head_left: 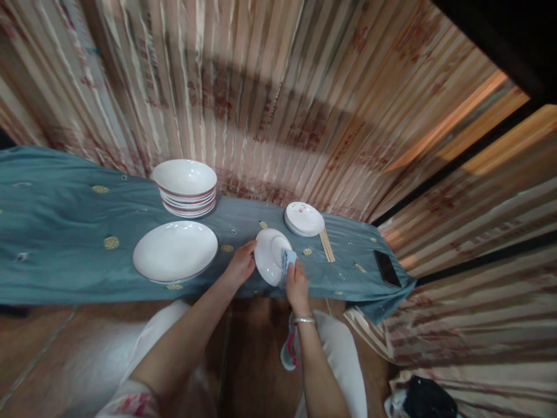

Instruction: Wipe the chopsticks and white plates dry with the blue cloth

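A small white plate is held up over the front of the table, tilted, with its ringed underside facing me. My left hand grips its left rim between thumb and fingers. In my right hand is a light blue cloth, pressed against the right part of the plate. A stack of small plates with a floral pattern lies behind and to the right. Beside that stack are several wooden chopsticks. Left of my hands sits a large white oval plate.
A tall stack of white bowls with red rims stands at the back left. On the right end of the green tablecloth lies a black phone. Striped curtains hang close behind the table. A dark bag is on the floor, lower right.
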`<state>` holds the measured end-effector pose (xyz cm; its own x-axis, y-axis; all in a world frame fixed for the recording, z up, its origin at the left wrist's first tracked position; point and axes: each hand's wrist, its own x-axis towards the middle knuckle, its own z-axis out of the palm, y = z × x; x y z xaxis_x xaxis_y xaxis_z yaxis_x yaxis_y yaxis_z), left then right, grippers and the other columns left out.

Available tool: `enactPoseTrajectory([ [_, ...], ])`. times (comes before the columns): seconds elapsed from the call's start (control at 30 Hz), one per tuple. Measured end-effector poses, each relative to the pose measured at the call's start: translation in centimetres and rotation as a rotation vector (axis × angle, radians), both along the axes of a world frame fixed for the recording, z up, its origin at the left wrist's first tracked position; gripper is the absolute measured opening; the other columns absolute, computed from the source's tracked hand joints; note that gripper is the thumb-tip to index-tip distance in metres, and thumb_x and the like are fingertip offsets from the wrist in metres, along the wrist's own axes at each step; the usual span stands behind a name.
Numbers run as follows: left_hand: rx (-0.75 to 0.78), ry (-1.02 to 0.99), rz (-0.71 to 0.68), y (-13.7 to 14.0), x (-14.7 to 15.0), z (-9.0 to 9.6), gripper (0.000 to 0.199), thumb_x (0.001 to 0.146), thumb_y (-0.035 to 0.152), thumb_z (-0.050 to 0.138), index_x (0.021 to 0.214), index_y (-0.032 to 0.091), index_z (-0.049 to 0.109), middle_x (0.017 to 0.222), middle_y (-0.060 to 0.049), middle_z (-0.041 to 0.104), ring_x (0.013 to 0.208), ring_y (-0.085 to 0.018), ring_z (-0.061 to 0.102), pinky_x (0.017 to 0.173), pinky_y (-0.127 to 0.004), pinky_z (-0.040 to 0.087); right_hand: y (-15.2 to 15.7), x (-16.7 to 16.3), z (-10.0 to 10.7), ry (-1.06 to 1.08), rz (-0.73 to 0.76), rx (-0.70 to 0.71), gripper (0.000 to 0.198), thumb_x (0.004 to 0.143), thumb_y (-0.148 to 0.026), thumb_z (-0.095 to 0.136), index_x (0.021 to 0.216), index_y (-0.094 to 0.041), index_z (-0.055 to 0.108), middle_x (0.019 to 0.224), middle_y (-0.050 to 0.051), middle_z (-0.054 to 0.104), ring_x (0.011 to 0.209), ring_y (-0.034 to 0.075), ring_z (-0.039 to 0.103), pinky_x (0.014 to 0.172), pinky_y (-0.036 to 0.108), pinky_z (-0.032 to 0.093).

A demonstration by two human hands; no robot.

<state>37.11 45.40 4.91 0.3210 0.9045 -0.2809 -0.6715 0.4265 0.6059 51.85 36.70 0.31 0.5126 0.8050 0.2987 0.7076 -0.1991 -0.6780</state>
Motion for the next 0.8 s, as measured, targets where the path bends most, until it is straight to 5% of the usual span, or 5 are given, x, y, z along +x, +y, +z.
enactPoseTrajectory([
  [0.4, 0.096, 0.018, 0.054, -1.4, -0.4, 2.7, 0.013, 0.065, 0.022, 0.074, 0.062, 0.013, 0.065, 0.061, 0.001, 0.064, 0.058, -0.011, 0.054, 0.062, -0.023, 0.042, -4.3, -4.5, 1.6, 0.136, 0.093, -0.017, 0.049, 0.090, -0.042, 0.037, 0.124, -0.011, 0.052, 0.129, 0.020, 0.056, 0.120, 0.027, 0.053, 0.102, 0.042, 0.039],
  [0.8, 0.594, 0.542, 0.043, -3.5, -0.9, 4.3, 0.024, 0.079, 0.034, 0.057, 0.064, 0.016, 0.066, 0.054, 0.003, 0.052, 0.054, -0.012, 0.043, 0.053, -0.022, 0.033, -3.1, -6.1, 2.0, 0.678, 0.194, 0.104, 0.036, 0.085, -0.038, 0.051, 0.111, -0.017, 0.061, 0.103, 0.005, 0.069, 0.098, 0.019, 0.061, 0.089, 0.031, 0.047],
])
